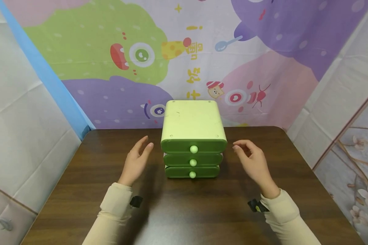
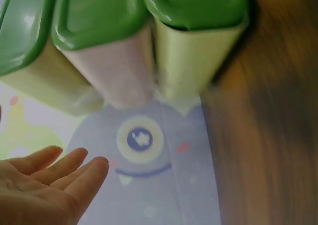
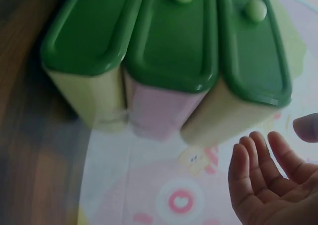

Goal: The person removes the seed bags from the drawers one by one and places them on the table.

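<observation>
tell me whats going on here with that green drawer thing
A person holds the left hand and the right hand out on either side of a green drawer cabinet, which stands on a dark brown table. Neither hand is touching it: there is a gap on each side, and both hands are empty. The three drawer fronts, stacked one above another, each have a round pale green knob and look shut.

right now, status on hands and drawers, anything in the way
Left hand and right hand empty, flanking the drawers, not touching. Drawers stacked three high on table. Nothing visible in the way.
</observation>
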`<state>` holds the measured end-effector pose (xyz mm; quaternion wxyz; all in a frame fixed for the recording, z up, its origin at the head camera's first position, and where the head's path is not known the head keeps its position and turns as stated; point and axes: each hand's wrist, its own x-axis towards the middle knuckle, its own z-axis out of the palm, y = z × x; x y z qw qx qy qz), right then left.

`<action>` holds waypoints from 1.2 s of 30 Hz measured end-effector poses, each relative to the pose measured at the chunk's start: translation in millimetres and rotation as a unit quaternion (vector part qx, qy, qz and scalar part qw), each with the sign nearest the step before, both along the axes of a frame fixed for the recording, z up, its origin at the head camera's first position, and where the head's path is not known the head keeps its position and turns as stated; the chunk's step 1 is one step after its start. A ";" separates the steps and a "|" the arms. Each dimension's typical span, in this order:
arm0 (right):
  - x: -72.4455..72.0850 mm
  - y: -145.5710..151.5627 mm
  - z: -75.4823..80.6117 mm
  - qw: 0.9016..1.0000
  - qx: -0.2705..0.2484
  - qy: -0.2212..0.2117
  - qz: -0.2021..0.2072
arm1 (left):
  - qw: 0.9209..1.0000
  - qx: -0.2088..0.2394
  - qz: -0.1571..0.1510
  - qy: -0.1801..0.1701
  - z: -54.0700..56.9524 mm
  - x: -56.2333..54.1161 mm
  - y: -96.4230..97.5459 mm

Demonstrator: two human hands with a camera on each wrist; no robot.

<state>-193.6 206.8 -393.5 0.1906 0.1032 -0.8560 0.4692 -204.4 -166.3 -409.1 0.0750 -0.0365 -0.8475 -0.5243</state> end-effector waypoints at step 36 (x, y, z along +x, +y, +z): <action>-4.8 -90.2 -7.9 0.969 -0.076 -0.156 0.177 | 0.969 0.235 -0.051 -0.055 24.4 -33.7 57.9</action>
